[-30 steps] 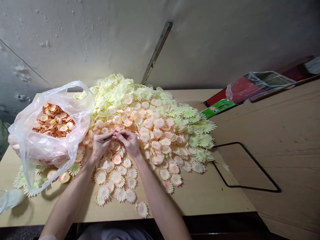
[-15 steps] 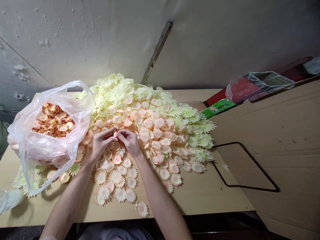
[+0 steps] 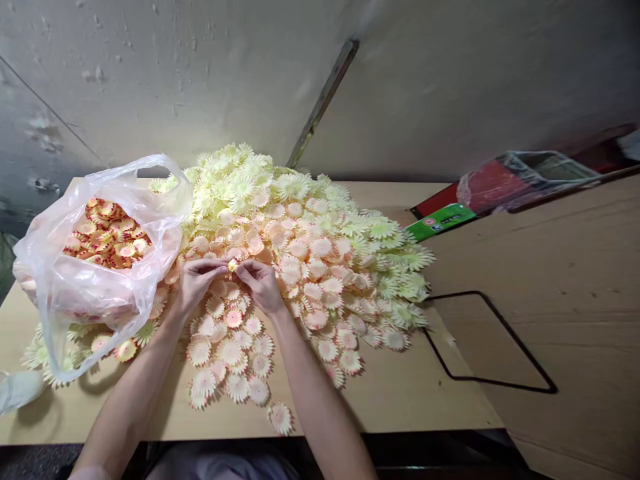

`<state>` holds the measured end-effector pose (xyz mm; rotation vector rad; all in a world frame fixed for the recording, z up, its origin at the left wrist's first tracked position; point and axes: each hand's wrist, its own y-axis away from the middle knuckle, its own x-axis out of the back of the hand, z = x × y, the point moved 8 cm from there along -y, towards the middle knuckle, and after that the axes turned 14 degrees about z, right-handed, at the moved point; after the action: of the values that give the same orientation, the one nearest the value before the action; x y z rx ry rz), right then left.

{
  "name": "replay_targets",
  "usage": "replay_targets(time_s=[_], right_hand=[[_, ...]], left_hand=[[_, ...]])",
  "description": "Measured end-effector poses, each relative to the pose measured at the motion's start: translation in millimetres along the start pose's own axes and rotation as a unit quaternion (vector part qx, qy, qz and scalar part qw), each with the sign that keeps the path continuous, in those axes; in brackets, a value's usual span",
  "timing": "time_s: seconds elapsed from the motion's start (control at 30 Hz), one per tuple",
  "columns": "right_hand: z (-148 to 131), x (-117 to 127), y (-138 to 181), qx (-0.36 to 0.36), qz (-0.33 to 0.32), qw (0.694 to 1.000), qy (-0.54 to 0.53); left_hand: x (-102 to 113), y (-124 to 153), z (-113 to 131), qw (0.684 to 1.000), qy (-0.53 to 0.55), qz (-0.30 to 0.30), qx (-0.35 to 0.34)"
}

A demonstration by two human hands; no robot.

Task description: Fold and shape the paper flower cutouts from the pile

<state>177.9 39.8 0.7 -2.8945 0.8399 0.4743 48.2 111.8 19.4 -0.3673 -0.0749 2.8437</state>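
Between the fingertips of both hands is a small yellowish flower piece, curled and partly hidden by the fingers. My left hand pinches it from the left, and my right hand pinches it from the right. Under and around them spreads a heap of artificial flower petal discs, pale pink in the middle. Behind these lie pale yellow-green flower pieces. Loose pink-tipped discs lie between my forearms, and a single disc rests close to the table's front edge.
A translucent plastic bag holding red-edged yellow flower pieces stands open at left. A bent black wire frame lies at right against a cardboard box. A red and green package sits behind the box's edge. The wall borders the table.
The left fingers have straightened and levelled out, and more of the small yellowish piece shows between the hands. The whole view has shifted slightly.
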Motion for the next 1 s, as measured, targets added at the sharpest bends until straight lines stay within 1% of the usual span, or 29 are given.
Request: replay_targets(time_s=[0.17, 0.4, 0.53, 0.73, 1.0], right_hand=[[-0.2, -5.8, 0.1, -0.019, -0.009, 0.999, -0.028], [-4.1, -9.3, 0.4, -0.009, -0.018, 0.999, -0.044], [0.0, -10.8, 0.9, -0.028, -0.032, 0.998, -0.046], [4.8, -10.0, -0.7, -0.046, -0.026, 0.997, -0.053], [4.7, -9.2, -2.6, -0.039, -0.022, 0.997, -0.062]], left_hand=[[-6.7, 1.7, 3.5, 0.999, 0.023, -0.028, 0.015], [-8.3, 0.1, -0.8, 0.998, 0.048, -0.033, 0.039], [-7.8, 0.2, -1.4, 0.998, 0.037, -0.03, 0.039], [-4.5, -1.3, -2.8, 0.999, 0.028, -0.023, 0.026], [-4.9, -1.9, -5.4, 0.998, 0.034, -0.029, 0.051]])
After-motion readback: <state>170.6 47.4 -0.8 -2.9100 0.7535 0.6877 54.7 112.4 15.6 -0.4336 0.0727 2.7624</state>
